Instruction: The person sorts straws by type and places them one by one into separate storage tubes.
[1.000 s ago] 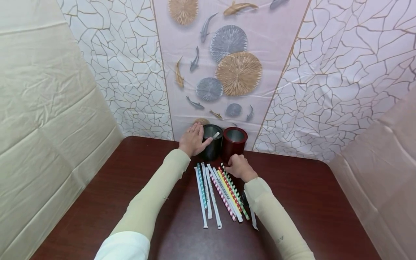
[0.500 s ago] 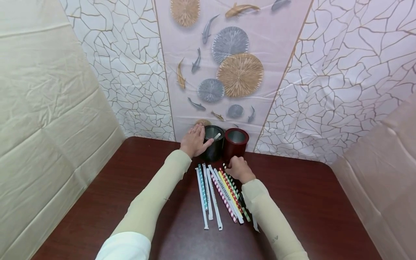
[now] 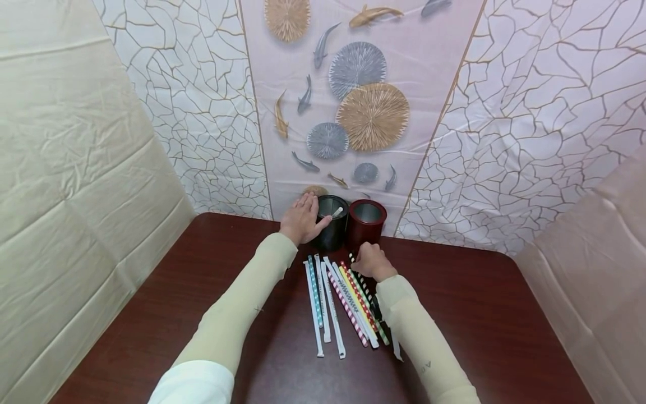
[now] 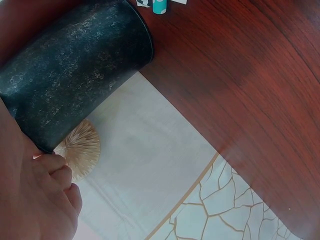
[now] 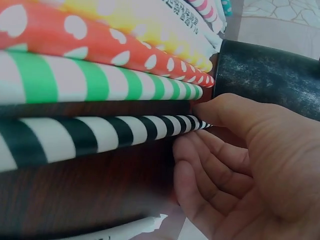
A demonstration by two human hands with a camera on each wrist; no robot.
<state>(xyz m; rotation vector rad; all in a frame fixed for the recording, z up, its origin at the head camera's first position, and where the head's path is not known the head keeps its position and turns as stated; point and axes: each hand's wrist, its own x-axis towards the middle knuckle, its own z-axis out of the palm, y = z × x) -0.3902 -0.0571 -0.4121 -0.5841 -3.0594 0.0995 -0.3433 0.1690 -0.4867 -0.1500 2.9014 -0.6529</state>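
Observation:
My left hand [image 3: 301,220] rests against the left side of a black cup [image 3: 330,238], fingers extended, thumb at its near rim. A white-tipped straw [image 3: 337,212] leans inside this cup. With thumb and fingers, my right hand [image 3: 373,262] pinches the far end of a black-and-white striped paper straw [image 5: 107,134]. Beside that straw lie a green-striped straw [image 5: 105,82] and a red straw [image 5: 95,37] with white dots. Pink-striped [image 3: 348,308], yellow [image 3: 350,286] and teal [image 3: 315,292] straws, plus several white-wrapped ones, share the row. My right sleeve hides part of the row's right end.
A dark red cup [image 3: 367,233] stands right of the black one, just beyond my right hand. Behind both cups hangs a patterned cloth [image 3: 328,168]. Near my right sleeve lies a white-wrapped straw [image 3: 396,345] on the brown table [image 3: 479,314].
The far end of the black-and-white straw has shifted slightly right, away from the green-striped one, with my right hand. My left hand stays at the black cup.

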